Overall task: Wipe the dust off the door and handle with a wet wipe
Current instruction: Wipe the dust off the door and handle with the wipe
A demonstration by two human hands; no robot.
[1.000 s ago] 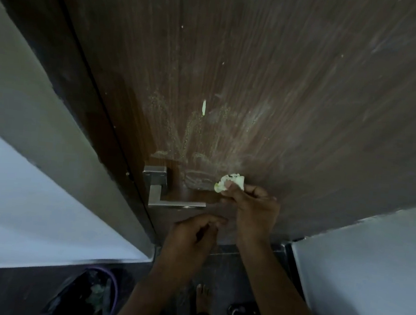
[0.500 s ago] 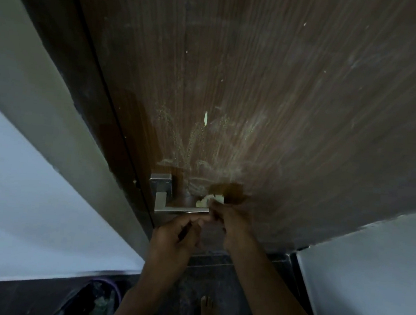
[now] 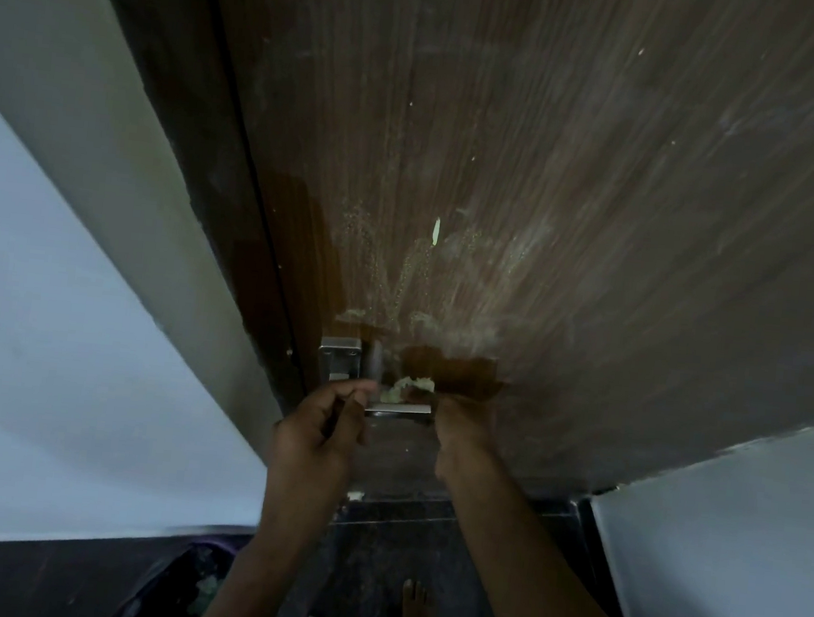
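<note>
My right hand (image 3: 464,425) pinches the crumpled wet wipe (image 3: 407,389) w/ curled fingers, pressing it to the door (image 3: 579,200) just above the lever of the handle (image 3: 398,409), near the door's left edge, low down; wipe looks pale yellowish, bunched up; right hand is blurred so exact finger lay is hard to tell. My left hand (image 3: 321,432) is curled round the lever where it leaves the square steel plate (image 3: 339,359), thumb on top, fingers wrapped under; plate sits just beside the door's left edge, next to the dark frame (image 3: 173,136). Behind the wipe there's a darker, wet-looking patch (image 3: 458,375) on the wood; above it, pale dust streaks (image 3: 447,282) fan upward, plus a small light fleck (image 3: 436,231) stuck to the door & a few tiny specks higher up. White wall (image 3: 43,348) to the left of the frame, another white wall (image 3: 731,538) at lower right. Below: dark floor (image 3: 388,530), my bare toes (image 3: 414,602) near the bottom edge; a dark bag (image 3: 184,585) w/ stuff in it at lower left, contents too dim to make out.
</note>
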